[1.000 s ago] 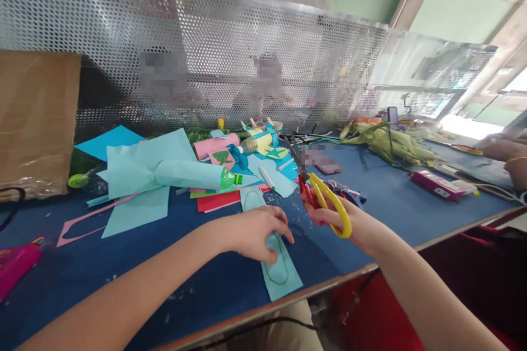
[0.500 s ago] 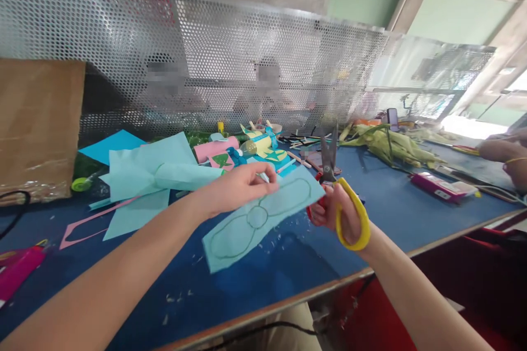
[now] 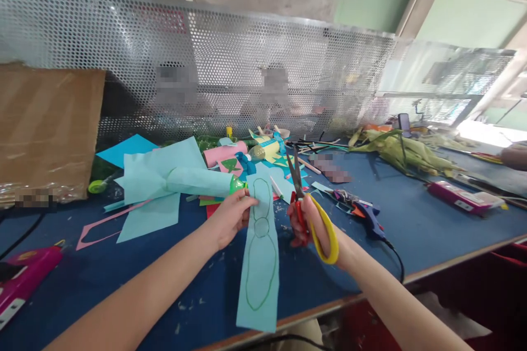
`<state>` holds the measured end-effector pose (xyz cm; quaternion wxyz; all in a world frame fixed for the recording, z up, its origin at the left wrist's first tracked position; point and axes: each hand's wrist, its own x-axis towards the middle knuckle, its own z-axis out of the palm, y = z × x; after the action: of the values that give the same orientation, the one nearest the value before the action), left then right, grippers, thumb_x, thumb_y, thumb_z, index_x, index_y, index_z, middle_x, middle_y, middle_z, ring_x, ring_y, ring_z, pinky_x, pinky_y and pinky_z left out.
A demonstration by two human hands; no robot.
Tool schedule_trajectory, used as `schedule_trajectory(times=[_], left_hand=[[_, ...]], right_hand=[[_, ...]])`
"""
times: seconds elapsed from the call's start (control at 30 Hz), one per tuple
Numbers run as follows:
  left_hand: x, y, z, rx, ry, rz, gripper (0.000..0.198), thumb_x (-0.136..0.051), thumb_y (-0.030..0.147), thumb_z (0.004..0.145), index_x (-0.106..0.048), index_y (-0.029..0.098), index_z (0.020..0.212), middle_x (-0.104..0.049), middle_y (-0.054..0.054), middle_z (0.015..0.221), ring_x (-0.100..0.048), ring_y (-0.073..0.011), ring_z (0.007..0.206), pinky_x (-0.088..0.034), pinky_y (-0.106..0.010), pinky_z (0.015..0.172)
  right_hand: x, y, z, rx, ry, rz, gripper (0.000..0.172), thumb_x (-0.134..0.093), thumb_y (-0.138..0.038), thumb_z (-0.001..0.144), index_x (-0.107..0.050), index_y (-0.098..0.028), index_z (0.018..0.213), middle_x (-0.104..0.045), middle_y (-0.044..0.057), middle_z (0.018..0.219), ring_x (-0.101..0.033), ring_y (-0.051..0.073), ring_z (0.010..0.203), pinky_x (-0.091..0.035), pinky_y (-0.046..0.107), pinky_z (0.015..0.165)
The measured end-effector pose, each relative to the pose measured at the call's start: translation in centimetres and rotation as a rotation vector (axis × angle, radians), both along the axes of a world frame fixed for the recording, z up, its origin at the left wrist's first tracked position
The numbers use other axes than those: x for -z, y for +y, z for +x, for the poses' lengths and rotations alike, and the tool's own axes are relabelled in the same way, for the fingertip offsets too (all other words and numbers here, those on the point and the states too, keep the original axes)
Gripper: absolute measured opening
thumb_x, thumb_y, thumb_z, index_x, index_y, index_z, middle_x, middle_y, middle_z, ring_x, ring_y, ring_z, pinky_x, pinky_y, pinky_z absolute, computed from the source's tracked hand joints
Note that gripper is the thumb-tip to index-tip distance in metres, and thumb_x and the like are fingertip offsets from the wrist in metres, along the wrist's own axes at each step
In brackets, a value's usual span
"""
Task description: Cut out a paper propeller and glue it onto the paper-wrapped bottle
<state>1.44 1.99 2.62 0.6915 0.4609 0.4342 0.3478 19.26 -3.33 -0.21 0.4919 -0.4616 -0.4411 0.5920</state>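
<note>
Scissors (image 3: 299,188), seemingly parted, near paper strip (image 3: 262,247).

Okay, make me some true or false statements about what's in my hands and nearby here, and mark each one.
1. The left hand holds a light blue paper strip. True.
2. The right hand holds a marker. False: it holds scissors with a red and a yellow handle.
3. The strip bears a drawn outline. True.
4. That outline is already cut out. False: it lies whole within the strip.
5. A blue tool with a cord lies right of the right hand. True.
</note>
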Motion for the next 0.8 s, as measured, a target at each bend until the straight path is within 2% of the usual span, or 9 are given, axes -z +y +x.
schedule_trajectory(times=[0.13,0.23,0.37,0.57,0.67,0.8], left_hand=[[0.7,-0.1,0.1,-0.045,-0.096,-0.009,0.020,-0.069,0.027,0.071,-0.057,0.019,0.085,-0.067,0.001,0.073,-0.063,-0.0132,0.060,-0.050,-0.024,0.056],[0.8,-0.3,0.2,-0.036,-0.185,0.054,0.024,-0.071,0.030,0.071,-0.059,0.019,0.088,-0.067,0.001,0.074,-0.063,-0.0134,0.062,-0.050,-0.026,0.060],[0.1,-0.9,0.2,-0.025,-0.186,0.184,0.026,-0.070,0.038,0.073,-0.063,0.017,0.087,-0.067,0.000,0.071,-0.062,-0.0152,0.063,-0.051,-0.028,0.062],[-0.7,-1.8,0.2,-0.049,-0.102,0.341,0.031,-0.066,0.045,0.074,-0.067,0.017,0.089,-0.069,-0.002,0.073,-0.064,-0.0183,0.067,-0.049,-0.027,0.060],[-0.9,-2.1,0.3,-0.059,-0.076,0.360,0.033,-0.066,0.047,0.074,-0.068,0.017,0.086,-0.068,-0.002,0.069,-0.063,-0.0183,0.065,-0.049,-0.028,0.057],[-1.1,-2.4,0.3,-0.028,-0.128,0.343,0.032,-0.067,0.047,0.074,-0.068,0.017,0.081,-0.068,-0.002,0.069,-0.064,-0.0187,0.066,-0.050,-0.029,0.060]], right_hand=[[-0.9,-1.7,0.8,-0.094,-0.002,-0.082,0.070,-0.045,-0.082,0.065,-0.059,-0.018,0.089,-0.041,-0.006,0.056,-0.038,0.010,0.045,-0.053,0.035,0.058],[-1.6,-2.4,1.5,-0.191,-0.083,-0.077,0.067,-0.040,-0.081,0.070,-0.060,-0.019,0.087,-0.044,-0.002,0.059,-0.044,0.014,0.050,-0.054,0.037,0.060],[-1.8,-3.5,1.7,-0.228,-0.367,0.077,0.063,-0.027,-0.078,0.079,-0.058,-0.023,0.081,-0.049,0.002,0.065,-0.050,0.018,0.058,-0.052,0.037,0.060],[-2.2,-4.7,1.1,-0.168,-0.786,0.449,0.036,-0.034,-0.051,0.092,-0.047,-0.024,0.072,-0.054,0.002,0.070,-0.048,0.017,0.059,-0.046,0.030,0.058],[-2.4,-4.6,0.6,-0.142,-0.852,0.558,0.032,-0.033,-0.048,0.094,-0.049,-0.024,0.081,-0.057,0.003,0.072,-0.051,0.018,0.061,-0.046,0.030,0.059],[-2.4,-4.4,0.3,-0.160,-0.866,0.592,0.035,-0.032,-0.050,0.094,-0.050,-0.022,0.106,-0.062,0.006,0.083,-0.059,0.021,0.069,-0.049,0.031,0.063]])
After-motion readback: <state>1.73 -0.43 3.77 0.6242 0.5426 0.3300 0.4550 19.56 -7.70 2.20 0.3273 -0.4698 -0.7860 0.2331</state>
